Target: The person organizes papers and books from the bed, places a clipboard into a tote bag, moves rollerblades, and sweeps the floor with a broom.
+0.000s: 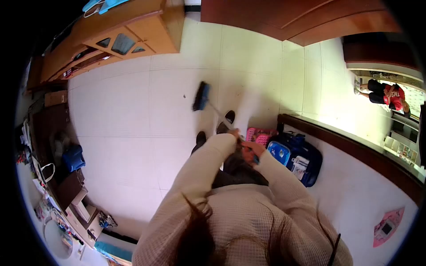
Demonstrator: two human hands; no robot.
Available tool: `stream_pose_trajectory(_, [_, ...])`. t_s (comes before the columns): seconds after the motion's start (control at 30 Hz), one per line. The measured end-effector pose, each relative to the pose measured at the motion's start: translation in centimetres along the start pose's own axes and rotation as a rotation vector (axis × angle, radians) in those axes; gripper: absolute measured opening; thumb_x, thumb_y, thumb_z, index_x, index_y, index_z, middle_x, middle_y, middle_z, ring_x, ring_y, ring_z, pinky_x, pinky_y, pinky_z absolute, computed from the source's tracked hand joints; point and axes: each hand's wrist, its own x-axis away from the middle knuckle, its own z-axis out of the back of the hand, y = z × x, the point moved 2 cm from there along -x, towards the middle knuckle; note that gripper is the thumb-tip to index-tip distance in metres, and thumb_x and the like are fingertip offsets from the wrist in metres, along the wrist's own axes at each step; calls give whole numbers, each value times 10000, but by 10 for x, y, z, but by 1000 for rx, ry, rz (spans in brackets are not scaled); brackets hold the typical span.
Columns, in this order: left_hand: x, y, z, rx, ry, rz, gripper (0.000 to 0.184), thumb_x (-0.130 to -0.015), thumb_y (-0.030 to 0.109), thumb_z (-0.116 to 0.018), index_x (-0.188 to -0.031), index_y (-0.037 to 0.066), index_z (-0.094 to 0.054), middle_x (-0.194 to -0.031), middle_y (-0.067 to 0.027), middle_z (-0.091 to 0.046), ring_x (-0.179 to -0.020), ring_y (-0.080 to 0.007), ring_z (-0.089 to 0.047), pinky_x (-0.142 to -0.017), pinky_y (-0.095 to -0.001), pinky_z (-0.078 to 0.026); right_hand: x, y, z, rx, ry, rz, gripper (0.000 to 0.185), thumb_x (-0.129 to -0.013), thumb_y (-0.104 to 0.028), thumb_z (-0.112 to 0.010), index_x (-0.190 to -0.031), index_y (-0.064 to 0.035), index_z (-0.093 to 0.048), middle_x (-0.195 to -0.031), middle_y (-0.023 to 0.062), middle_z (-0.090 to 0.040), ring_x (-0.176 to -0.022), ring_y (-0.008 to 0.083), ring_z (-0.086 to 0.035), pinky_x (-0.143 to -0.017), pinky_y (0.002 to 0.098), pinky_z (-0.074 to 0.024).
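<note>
A broom (202, 96) with a blue head and dark bristles rests on the pale tiled floor ahead of my feet. Its thin light handle slants back toward my body. My left hand (235, 134) is closed around the handle, farther down the stick. Near the handle's upper end, my right hand (252, 152) is wrapped round it, close to my waist. Both hands are slightly blurred. A small dark speck (184, 96) lies on the floor to the left of the broom head.
Beside my right arm stand a dark blue school bag (313, 157) and a pink patterned item (261, 135). A wooden cabinet (164, 26) is at the upper left, a brown door (288, 17) at the top. A person in red (394, 95) appears at the far right.
</note>
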Motion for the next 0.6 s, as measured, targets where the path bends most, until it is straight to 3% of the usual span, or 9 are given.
stream_pose_trajectory(0.03, [-99, -43, -23, 97, -62, 37, 233, -716, 252, -440, -769, 29, -486, -676, -109, -516, -529, -226, -472, -478, -355, -405, 4, -11, 24, -51, 7, 6, 129, -737, -154, -469, -662, -99, -380, -460, -17, -345, -314, 66, -293, -268, 184, -223])
stream_pose_trajectory(0.1, [-48, -1, -95, -111, -217, -34, 242, -713, 254, -437, -764, 23, -491, -649, -114, -518, -517, -233, -481, -463, -357, -404, 18, -34, 58, -175, -37, 46, 95, -752, -140, -444, -695, -119, -370, -481, -14, -359, -317, 52, -283, -265, 185, -221])
stream_pose_trajectory(0.2, [-40, 21, -145, -228, -338, -96, 256, -709, 257, -432, -755, 13, -498, -608, -121, -522, -500, -243, -493, -441, -359, -402, 40, -67, 61, -186, 144, 145, 79, -761, -129, -426, -711, -124, -365, -478, -20, -342, -309, 59, -283, -260, 198, -229])
stream_pose_trajectory(0.27, [-32, 31, -160, -292, -366, -134, 266, -707, 258, -429, -750, 7, -502, -581, -126, -524, -488, -250, -501, -427, -360, -400, 43, -78, 68, -16, 195, 289, 69, -764, -123, -419, -751, -119, -351, -478, -17, -321, -300, 67, -271, -257, 208, -234])
stream_pose_trajectory(0.33, [-9, 42, -158, -216, -339, -153, 275, -704, 260, -426, -744, 0, -507, -555, -130, -526, -476, -256, -510, -412, -361, -399, 58, -79, 65, 33, 186, 226, 108, -754, -143, -439, -815, -110, -357, -477, 1, -329, -312, 83, -285, -271, 220, -232])
stream_pose_trajectory(0.43, [35, 47, -136, 175, -259, -190, 268, -715, 279, -435, -631, 31, -493, -523, -108, -496, -439, -205, -478, -393, -316, -365, 90, -89, 44, 124, 130, 84, 233, -751, -182, -463, -937, -124, -334, -481, 21, -332, -317, 103, -291, -283, 239, -227])
stream_pose_trajectory(0.53, [-34, 8, -84, 195, -123, -406, 265, -706, 244, -415, -673, -3, -503, -524, -136, -502, -439, -256, -484, -406, -379, -375, 76, -102, 19, 241, -223, -129, 225, -744, -197, -474, -922, -166, -340, -488, 5, -318, -318, 81, -269, -279, 205, -222])
stream_pose_trajectory(0.57, [-29, 16, -59, 350, 21, -271, 251, -705, 247, -425, -745, 4, -473, -577, -148, -502, -464, -257, -485, -409, -384, -379, 53, -102, 12, 349, -165, -168, 255, -737, -201, -488, -956, -150, -369, -505, 16, -354, -323, 87, -282, -283, 207, -223])
stream_pose_trajectory(0.6, [-15, 32, -32, 505, 161, -135, 265, -703, 250, -436, -817, 12, -443, -630, -161, -502, -490, -258, -487, -411, -389, -383, 4, -89, 13, 516, -171, -56, 288, -722, -212, -508, -972, -116, -400, -533, 29, -398, -334, 97, -315, -285, 211, -241])
